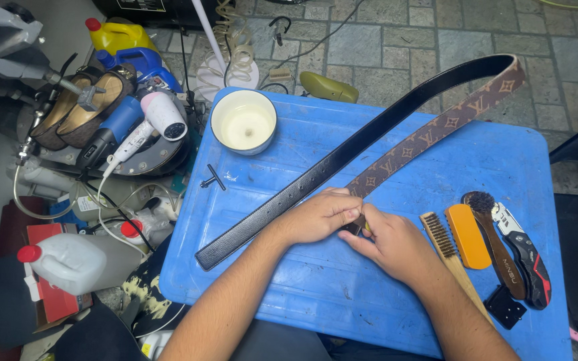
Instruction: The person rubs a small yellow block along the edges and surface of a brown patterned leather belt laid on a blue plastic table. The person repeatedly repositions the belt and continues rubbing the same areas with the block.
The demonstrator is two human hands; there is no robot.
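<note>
Both hands sit together on the blue plastic table (342, 294), near its front middle. The left hand (319, 215) lies flat-ish over the belt (362, 144), fingers curled together and pressing the strap down. The right hand (396, 244) is just right of it, touching it, with fingers pinched tight on something small and yellowish at the belt's edge. Can't tell what that bit is, the fingers hide most of it.

The belt itself is folded back on itself. The black side runs from the table's front left, under the left hand, up to the far right past the table edge. There it loops round, and the brown patterned side comes back down to the hands.

Right of the hands, along the table's right side, lie a wooden-handled wire brush (446, 251), an orange block (467, 235), a dark round-headed brush (493, 234) and a folding utility knife (526, 257). A small black square piece (504, 306) sits below those.

Further back on the table's left half there's a small black T-shaped key (213, 178), and past it, at the far left corner, a white bowl (243, 122) of pale cream stuff.

Off the table to the left: a white jug with a red cap (68, 262), a white hair dryer (152, 124), and a yellow bottle (115, 35) at the back.
</note>
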